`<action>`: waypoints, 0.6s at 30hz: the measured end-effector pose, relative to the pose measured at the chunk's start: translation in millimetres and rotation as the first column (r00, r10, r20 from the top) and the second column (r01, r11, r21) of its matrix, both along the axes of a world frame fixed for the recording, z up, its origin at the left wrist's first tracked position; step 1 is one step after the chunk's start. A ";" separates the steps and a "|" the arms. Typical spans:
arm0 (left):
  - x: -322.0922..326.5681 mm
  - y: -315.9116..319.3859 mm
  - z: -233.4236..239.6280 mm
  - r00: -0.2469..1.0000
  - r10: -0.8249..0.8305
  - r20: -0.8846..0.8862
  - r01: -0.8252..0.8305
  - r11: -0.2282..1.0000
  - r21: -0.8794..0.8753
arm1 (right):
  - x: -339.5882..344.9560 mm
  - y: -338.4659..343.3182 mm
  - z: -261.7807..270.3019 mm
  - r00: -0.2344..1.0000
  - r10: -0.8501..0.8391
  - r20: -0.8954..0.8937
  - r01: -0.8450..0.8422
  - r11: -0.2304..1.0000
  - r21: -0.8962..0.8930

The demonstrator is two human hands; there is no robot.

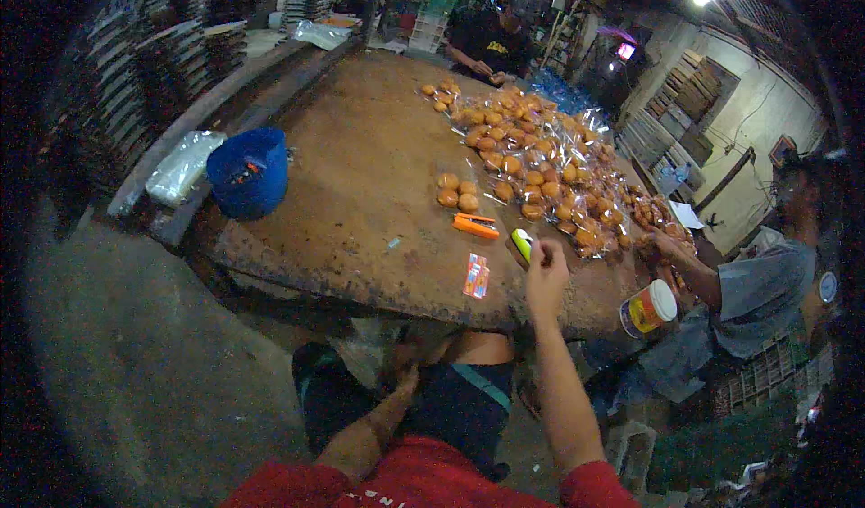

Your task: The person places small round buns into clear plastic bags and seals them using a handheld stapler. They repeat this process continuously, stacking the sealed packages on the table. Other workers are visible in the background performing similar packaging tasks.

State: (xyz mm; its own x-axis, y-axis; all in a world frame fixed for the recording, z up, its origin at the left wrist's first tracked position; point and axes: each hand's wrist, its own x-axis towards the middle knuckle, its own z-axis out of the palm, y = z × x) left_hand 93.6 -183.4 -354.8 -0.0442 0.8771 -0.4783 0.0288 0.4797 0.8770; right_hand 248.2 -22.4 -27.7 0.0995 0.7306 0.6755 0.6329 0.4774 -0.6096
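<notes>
My right hand (547, 275) is over the near part of the wooden table (365, 170), fingers curled, right beside a lime-green and white stapler (521, 243); whether they grip it is unclear. My left hand (404, 376) is low over my lap, dim and blurred, near a clear plastic bag (363, 346); its grip cannot be made out. An orange stapler (476, 225) lies left of the green one. Small printed labels (476, 277) lie nearer the table edge. Behind the orange stapler sits a clear bag of round brown buns (457, 194).
A large heap of bagged buns (534, 163) covers the right side. A blue container (249, 173) and a stack of plastic bags (184, 167) stand left. A lidded tub (649, 308) is near the right edge. One person (757, 285) works at right, another (497, 45) across the table.
</notes>
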 end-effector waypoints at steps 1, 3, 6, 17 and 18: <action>0.5 1.0 0.3 1.000 -0.005 0.006 0.005 1.000 -0.003 | -12.4 20.4 4.6 0.997 0.064 0.036 -0.063 0.998 -0.021; -0.6 2.7 0.9 1.000 -0.015 0.009 0.015 1.000 0.006 | -34.7 62.7 6.9 0.984 0.133 0.121 -0.132 0.991 -0.013; -6.3 1.3 -0.1 0.999 -0.038 0.005 0.038 0.999 0.019 | -73.2 133.9 -2.1 0.957 0.167 0.239 -0.175 0.984 0.014; -17.9 1.9 -0.5 0.990 -0.121 0.068 0.127 0.987 -0.095 | -118.8 273.1 -55.9 0.925 0.071 0.374 0.228 0.682 -0.695; -23.9 -1.7 17.4 0.979 -0.172 0.108 0.182 0.978 -0.102 | -119.0 269.7 -54.3 0.960 0.090 0.264 0.131 0.690 -0.712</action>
State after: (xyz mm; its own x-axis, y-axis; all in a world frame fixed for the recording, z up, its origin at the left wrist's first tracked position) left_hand 69.6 -185.2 -337.4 0.1587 0.8083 -0.5670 0.0387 0.5687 0.8216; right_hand 129.2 247.3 -82.0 0.0247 0.9982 -0.0540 0.8203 -0.0511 -0.5697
